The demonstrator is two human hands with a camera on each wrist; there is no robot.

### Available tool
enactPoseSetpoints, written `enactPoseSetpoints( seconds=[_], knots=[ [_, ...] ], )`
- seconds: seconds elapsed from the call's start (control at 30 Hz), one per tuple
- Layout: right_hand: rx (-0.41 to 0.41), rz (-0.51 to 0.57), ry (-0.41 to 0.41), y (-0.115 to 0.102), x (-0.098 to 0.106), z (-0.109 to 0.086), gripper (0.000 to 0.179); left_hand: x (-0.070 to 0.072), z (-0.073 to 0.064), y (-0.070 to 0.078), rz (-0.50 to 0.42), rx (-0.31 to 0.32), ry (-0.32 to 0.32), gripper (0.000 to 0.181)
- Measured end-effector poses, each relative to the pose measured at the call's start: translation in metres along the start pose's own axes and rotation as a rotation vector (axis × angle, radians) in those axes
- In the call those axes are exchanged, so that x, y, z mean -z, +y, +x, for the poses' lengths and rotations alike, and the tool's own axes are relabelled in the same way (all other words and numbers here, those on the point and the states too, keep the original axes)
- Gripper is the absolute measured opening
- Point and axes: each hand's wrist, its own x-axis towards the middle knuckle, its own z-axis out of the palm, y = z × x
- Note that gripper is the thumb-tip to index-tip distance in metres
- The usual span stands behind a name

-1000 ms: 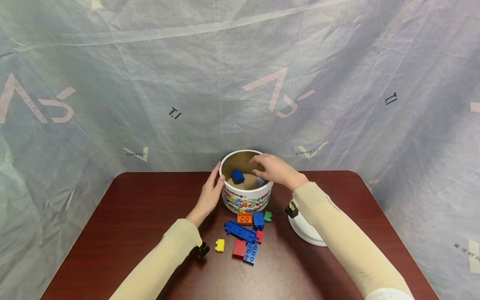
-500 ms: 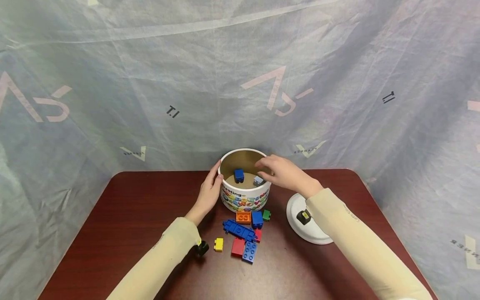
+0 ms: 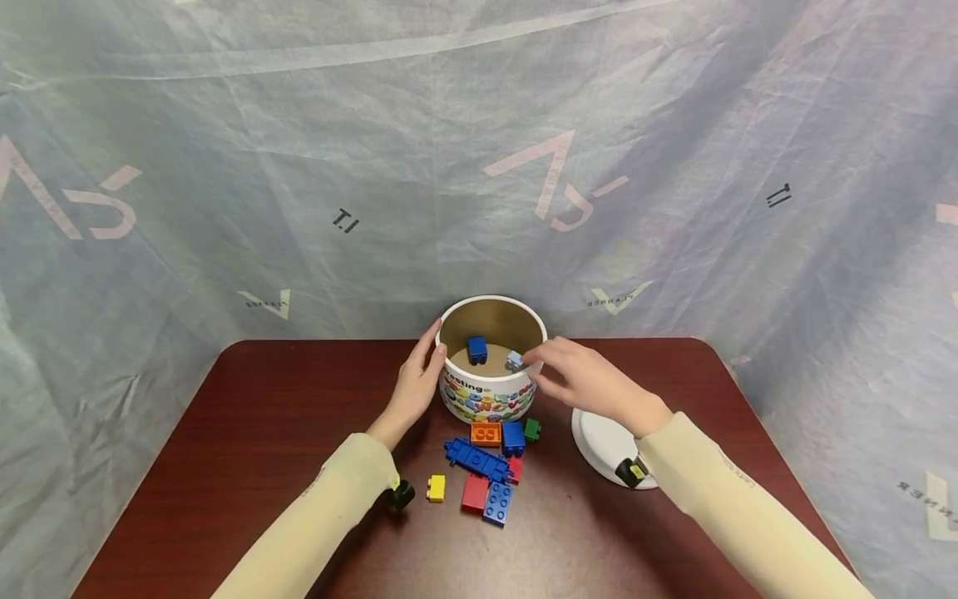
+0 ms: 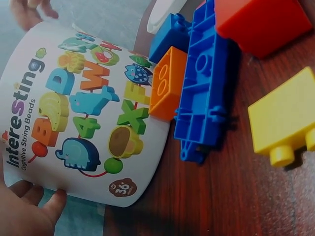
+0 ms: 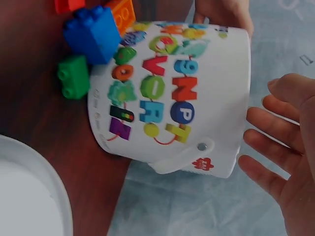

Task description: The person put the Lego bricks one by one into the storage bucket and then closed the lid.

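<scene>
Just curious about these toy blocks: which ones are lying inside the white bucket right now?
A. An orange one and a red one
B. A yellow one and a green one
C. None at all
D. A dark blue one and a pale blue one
D: the head view shows a dark blue block and a pale blue block on the floor of the bucket.

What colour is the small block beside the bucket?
Green block, best seen in the right wrist view.
</scene>
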Motion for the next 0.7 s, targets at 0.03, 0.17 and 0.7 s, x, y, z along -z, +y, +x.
enactPoseSetpoints(
  seconds=[0.03, 0.17, 0.7],
  knots=[
    [0.024, -0.008, 0.017, -0.001, -0.001, -0.003, 0.026, 0.000, 0.000, 0.000, -0.002, -0.001, -0.001, 0.055],
    [0.095, -0.028, 0.131, -0.003, -0.002, -0.014, 0.029, 0.000, 0.000, 0.000, -0.002, -0.001, -0.003, 0.055],
    [0.063, 0.032, 0.069, -0.020, -0.015, -0.049, 0.026, 0.000, 0.000, 0.001, -0.010, -0.014, 0.001, 0.055]
  ],
)
